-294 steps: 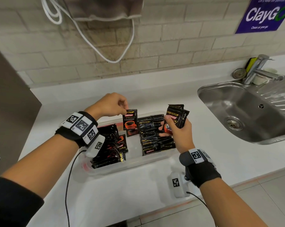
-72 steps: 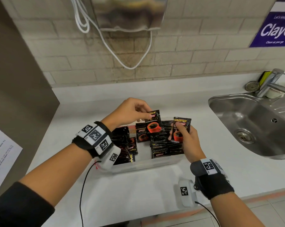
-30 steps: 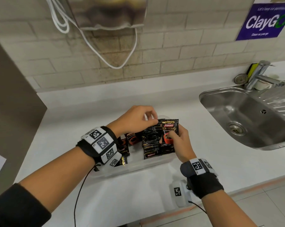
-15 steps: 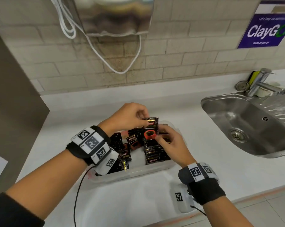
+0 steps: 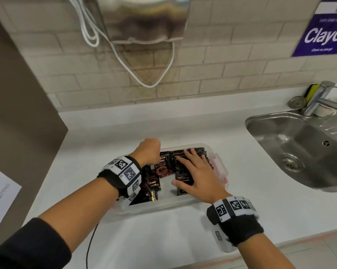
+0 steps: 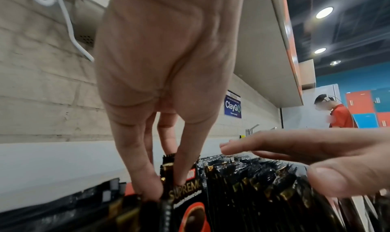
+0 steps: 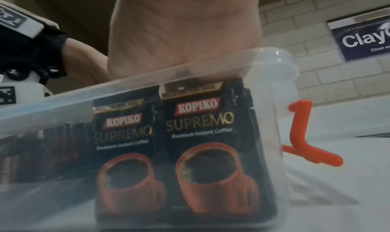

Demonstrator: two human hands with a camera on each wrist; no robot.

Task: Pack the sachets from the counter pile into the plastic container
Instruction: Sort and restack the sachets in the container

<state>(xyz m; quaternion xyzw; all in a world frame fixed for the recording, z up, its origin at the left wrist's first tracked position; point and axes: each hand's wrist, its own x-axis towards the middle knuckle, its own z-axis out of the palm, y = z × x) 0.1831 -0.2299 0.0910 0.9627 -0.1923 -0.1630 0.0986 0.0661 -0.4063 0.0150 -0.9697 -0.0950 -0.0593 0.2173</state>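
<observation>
My landmark is the clear rectangular plastic container (image 5: 164, 205) with orange side clips, sitting on the white counter (image 5: 241, 200) left of the stainless steel sink (image 5: 303, 150).

Left hand (image 5: 148, 151): over the container's far left part, fingers pointing down. From the left wrist view, I see the fingertips (image 6: 147, 187) pinching the top edge of one black Kopiko Supremo coffee sachet with a red cup print (image 6: 185, 197), which stands upright inside the container.

Right hand (image 5: 197, 176): fingers straight and spread, palm down, lying flat on top of the upright row of black sachets (image 5: 183, 171) in the container's right half. It grips nothing. Thumb sits at the near end of that row.

From the right wrist view, I read two sachet faces through the container's near wall (image 7: 63, 105), standing side by side. More black sachets (image 5: 151, 188) lie packed in the container's left half, partly hidden under my left wrist band.

A purple sign (image 5: 324, 37) hangs on the brick wall above the sink.
</observation>
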